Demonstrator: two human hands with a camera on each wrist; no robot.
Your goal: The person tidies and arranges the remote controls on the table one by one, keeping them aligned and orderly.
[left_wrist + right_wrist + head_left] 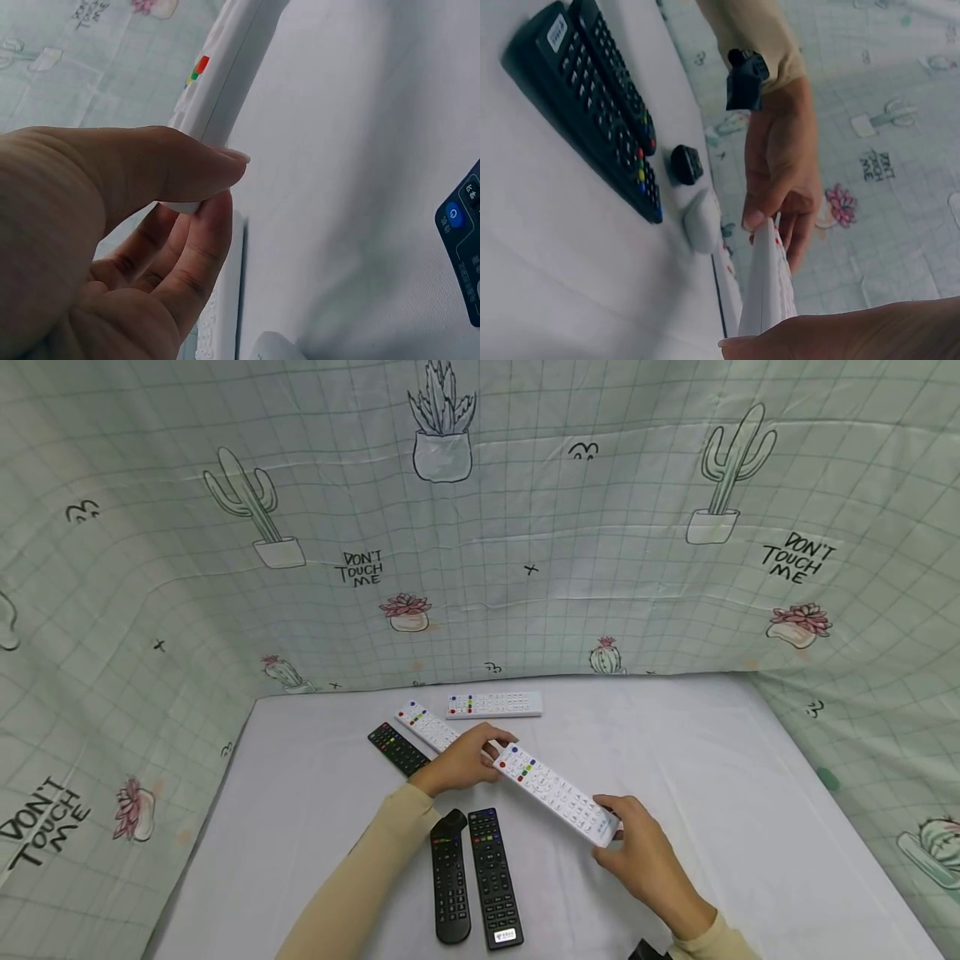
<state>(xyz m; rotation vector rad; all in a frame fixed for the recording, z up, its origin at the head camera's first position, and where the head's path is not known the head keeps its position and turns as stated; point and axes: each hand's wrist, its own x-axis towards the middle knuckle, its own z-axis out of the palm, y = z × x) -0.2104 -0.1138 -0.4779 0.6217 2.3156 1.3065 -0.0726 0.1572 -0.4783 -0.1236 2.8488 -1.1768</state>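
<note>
A white remote control (557,793) with coloured buttons is held slanting above the table between both hands. My left hand (467,758) pinches its far end; in the left wrist view the thumb (187,166) lies on one side and the fingertips on the other. At the near end, my right hand (643,853) grips the remote between thumb and fingers. The right wrist view shows the remote (761,289) edge-on, with the right thumb at the bottom. A second white remote (426,725) lies behind the left hand, partly hidden by it.
Another white remote (495,705) lies crosswise at the back. A black remote (397,748) sits left of the left hand, partly covered by it. Two longer black remotes (496,878) lie side by side at the front of the white table (697,777). A patterned cloth (525,518) hangs behind.
</note>
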